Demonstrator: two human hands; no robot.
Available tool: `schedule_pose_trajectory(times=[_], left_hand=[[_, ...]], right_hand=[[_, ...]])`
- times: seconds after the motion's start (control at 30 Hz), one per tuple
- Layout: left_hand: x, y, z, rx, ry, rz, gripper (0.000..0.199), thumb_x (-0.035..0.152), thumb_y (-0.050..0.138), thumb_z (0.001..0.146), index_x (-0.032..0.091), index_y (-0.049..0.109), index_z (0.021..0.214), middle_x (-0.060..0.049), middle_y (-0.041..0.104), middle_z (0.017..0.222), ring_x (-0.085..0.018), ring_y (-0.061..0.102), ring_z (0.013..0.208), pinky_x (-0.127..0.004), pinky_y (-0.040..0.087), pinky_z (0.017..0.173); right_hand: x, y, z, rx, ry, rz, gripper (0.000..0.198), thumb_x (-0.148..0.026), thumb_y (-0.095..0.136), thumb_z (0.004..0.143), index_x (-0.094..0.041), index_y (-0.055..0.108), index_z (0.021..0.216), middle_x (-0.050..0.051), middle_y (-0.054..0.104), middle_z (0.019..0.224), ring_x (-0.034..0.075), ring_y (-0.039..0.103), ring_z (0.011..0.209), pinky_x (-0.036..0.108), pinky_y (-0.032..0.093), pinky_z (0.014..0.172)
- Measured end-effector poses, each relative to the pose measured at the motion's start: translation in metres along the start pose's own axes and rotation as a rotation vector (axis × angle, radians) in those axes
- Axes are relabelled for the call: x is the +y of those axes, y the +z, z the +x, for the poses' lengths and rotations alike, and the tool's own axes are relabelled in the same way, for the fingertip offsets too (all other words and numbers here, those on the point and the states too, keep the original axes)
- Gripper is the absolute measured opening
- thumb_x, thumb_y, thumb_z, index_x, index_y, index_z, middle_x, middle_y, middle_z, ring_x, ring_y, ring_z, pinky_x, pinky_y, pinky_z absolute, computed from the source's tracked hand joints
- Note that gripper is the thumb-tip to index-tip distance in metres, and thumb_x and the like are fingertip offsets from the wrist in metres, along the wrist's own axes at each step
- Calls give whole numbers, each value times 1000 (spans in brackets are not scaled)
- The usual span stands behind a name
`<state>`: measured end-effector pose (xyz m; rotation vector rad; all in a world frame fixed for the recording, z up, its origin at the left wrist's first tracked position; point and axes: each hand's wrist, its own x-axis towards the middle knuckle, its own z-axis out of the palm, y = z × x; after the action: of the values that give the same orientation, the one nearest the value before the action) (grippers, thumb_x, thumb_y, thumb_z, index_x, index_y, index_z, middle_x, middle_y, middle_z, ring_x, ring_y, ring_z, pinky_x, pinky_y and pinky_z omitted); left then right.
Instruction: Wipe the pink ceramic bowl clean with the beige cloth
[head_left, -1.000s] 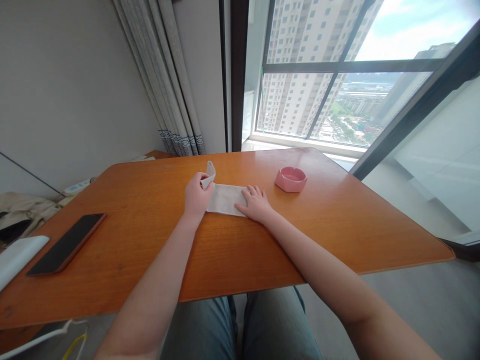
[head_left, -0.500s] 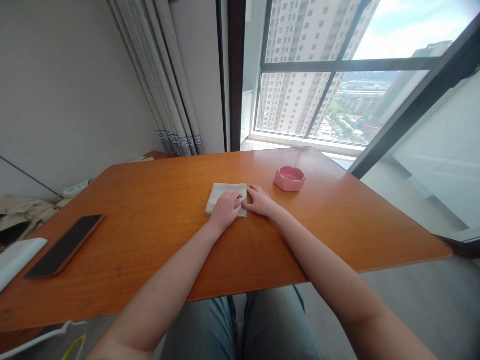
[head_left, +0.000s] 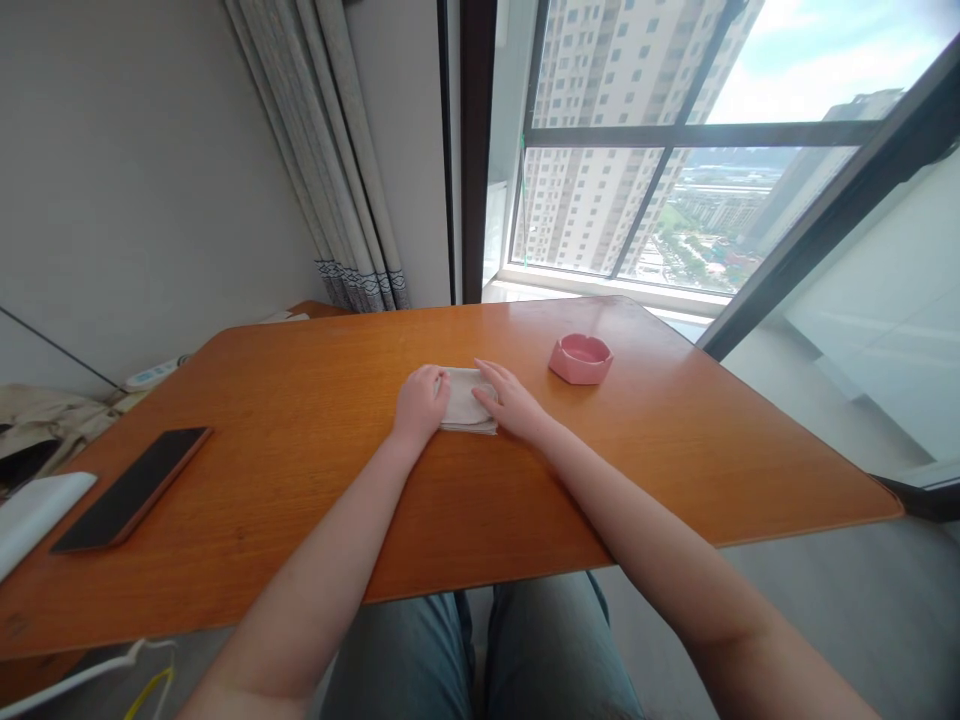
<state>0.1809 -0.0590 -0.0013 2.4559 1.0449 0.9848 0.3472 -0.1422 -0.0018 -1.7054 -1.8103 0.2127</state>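
A folded white cloth lies flat on the wooden table, between my two hands. At its left edge is my left hand, its fingers curled and closed on that edge; the fingertips are partly hidden. My right hand rests over the cloth's right edge with thumb and fingers apart, touching the top layer. The near edge of the cloth shows several stacked layers.
A pink ashtray stands right of my right hand on the table. A dark phone-like slab lies at the left, beside a white object. Beyond the far edge are a curtain and a window.
My left hand has moved from the cloth's right side to its left edge. The raised fold on the right now lies flatter. My right hand has shifted slightly onto the cloth.
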Motion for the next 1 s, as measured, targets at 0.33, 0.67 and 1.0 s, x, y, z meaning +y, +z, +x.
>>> schedule_pose_trajectory(times=[0.33, 0.67, 1.0], left_hand=[[-34, 17, 8, 28, -330, -503, 28, 36, 33, 91, 17, 54, 87, -4, 60, 82, -11, 55, 63, -26, 46, 66], [-33, 23, 6, -131, -224, -355, 32, 40, 38, 89, 18, 58, 77, -5, 65, 79, -17, 60, 74, -29, 46, 70], [-24, 17, 6, -192, -190, -318, 25, 34, 41, 85, 18, 58, 76, -5, 67, 78, -18, 61, 76, -30, 45, 73]], right_hand=[[-47, -2, -39, -250, 35, -383, 46, -51, 35, 93, -16, 63, 105, 14, 58, 109, 27, 54, 104, 41, 41, 94], [52, -76, -119, 4, 440, -616, 48, -55, 41, 87, -14, 58, 107, 17, 55, 107, 29, 55, 101, 40, 40, 92], [47, -100, -100, 209, 344, -465, 40, -39, 39, 89, -16, 55, 118, 15, 54, 123, 30, 48, 118, 45, 34, 102]])
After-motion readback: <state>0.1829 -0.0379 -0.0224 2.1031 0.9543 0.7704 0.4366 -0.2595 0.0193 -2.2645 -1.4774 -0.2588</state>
